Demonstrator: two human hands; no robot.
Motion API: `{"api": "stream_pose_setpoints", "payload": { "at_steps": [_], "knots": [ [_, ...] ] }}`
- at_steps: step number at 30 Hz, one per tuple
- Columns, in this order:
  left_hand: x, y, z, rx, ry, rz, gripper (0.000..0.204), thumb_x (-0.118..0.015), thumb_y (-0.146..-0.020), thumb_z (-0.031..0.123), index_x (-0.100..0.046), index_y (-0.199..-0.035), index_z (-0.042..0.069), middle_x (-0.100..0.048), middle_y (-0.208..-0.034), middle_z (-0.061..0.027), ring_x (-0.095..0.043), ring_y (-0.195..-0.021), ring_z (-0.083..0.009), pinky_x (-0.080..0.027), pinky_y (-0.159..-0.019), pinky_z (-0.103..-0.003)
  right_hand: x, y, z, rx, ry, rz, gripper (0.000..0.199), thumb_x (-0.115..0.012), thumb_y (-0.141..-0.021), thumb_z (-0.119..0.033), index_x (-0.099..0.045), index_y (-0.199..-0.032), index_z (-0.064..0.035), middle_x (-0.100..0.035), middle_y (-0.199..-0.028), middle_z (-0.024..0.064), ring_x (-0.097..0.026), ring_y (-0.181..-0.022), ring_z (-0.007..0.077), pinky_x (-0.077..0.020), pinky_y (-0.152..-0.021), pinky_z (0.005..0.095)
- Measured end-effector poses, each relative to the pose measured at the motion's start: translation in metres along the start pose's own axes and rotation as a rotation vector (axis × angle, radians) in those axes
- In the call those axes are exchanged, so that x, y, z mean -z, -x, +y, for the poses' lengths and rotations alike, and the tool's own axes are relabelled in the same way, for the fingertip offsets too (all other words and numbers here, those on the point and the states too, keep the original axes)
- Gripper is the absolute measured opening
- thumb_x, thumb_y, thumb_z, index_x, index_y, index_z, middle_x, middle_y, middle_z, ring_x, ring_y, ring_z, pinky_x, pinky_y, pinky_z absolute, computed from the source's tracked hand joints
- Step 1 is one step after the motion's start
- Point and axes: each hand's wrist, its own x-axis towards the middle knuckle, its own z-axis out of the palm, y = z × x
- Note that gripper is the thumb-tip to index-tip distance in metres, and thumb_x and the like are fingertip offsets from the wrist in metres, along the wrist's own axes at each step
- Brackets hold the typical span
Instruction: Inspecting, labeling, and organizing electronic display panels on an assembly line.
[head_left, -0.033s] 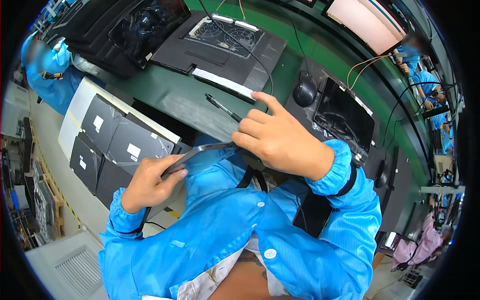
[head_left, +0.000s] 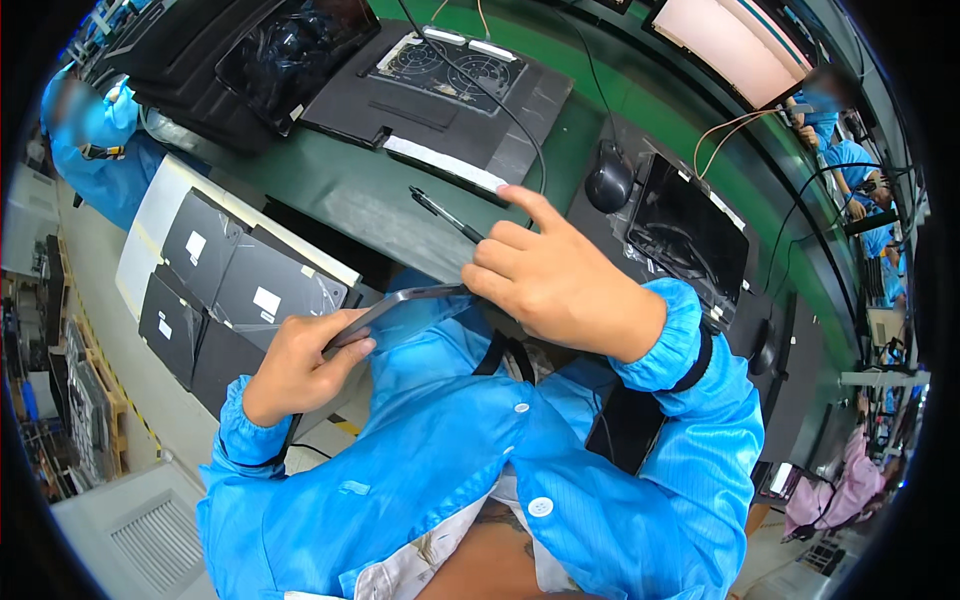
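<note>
Dark panel (head_left: 400,299) is hanging in the air just off the near edge of the green surface (head_left: 345,205), in front of the blue smock (head_left: 400,490); nothing is seen carrying it but 2 hands.

Left hand (head_left: 308,365) is pinching the left end, thumb on the near side and fingers wrapping behind. Right hand (head_left: 565,285) is holding the other end with curled fingers; its thumb is hidden, its index is sticking out toward the end of the white strip (head_left: 440,168), contact unclear. The 2-end hold is probably keeping the panel level and steady and leaving most of its face uncovered.

Panel is standing nearly edge-on: thin edge is facing up to the camera, bluish glossy face is turning toward the smock. Visible length is running hand to hand, left end lower and nearer, right end farther; foreshortening is hiding whether this is the true long axis.

Pen (head_left: 440,210) is lying by the surface's near edge, slanting toward the right hand, likely parked within reach. Mouse (head_left: 609,178) is sitting farther right. Labelled dark sheets (head_left: 240,265) are resting side by side on the white board (head_left: 145,215) left of the surface, probably spread to avoid overlap.
</note>
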Motion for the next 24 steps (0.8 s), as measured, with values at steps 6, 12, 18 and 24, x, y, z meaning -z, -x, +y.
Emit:
{"api": "stream_pose_setpoints", "payload": {
  "at_steps": [6, 12, 18, 24],
  "knots": [
    [-0.004, -0.002, -0.006, 0.105, 0.223, 0.05, 0.032, -0.071, -0.095, 0.009, -0.064, -0.123, -0.004, -0.073, -0.086, -0.0162, -0.071, -0.077, -0.0221, -0.056, -0.074, -0.032, -0.006, 0.004, -0.009, 0.011, 0.099, 0.179, 0.019, -0.071, -0.082, -0.013, -0.064, -0.098, -0.0058, -0.064, -0.097, 0.006, -0.064, -0.098, 0.0259, -0.0424, -0.109, 0.0553],
    [0.042, -0.029, -0.001, 0.146, 0.417, -0.072, 0.045, -0.071, -0.098, 0.014, -0.057, -0.137, -0.004, -0.071, -0.115, -0.0125, -0.067, -0.103, -0.0167, -0.053, -0.094, -0.032, -0.032, 0.003, -0.021, -0.508, -0.83, 0.497, 0.059, -0.085, -0.084, -0.037, -0.062, -0.121, 0.0022, -0.064, -0.095, 0.0118, -0.062, -0.087, 0.0285, -0.0505, -0.077, 0.0393],
    [0.064, -0.082, -0.017, -0.007, 0.421, -0.011, 0.03, -0.071, -0.098, 0.011, -0.062, -0.123, -0.003, -0.071, -0.113, -0.009, -0.066, -0.1, -0.015, -0.054, -0.086, -0.031, -0.046, 0.006, 0.021, -0.825, -1.168, 0.03, 0.04, -0.068, -0.102, -0.031, -0.064, -0.122, 0.0032, -0.069, -0.1, 0.005, -0.061, -0.093, 0.0105, -0.0512, -0.083, 0.0308],
    [0.079, -0.161, -0.074, -0.056, 0.096, 0.72, 0.051, -0.075, -0.094, 0.015, -0.056, -0.139, -0.001, -0.063, -0.133, -0.0147, -0.059, -0.126, -0.0248, -0.045, -0.109, -0.037, -0.073, -0.028, 0.071, -1.002, -1.775, 0.892, 0.027, -0.06, -0.105, -0.02, -0.061, -0.123, 0.0004, -0.07, -0.117, 0.0114, -0.07, -0.104, 0.0218, -0.0558, -0.097, 0.04]
  ]
}}
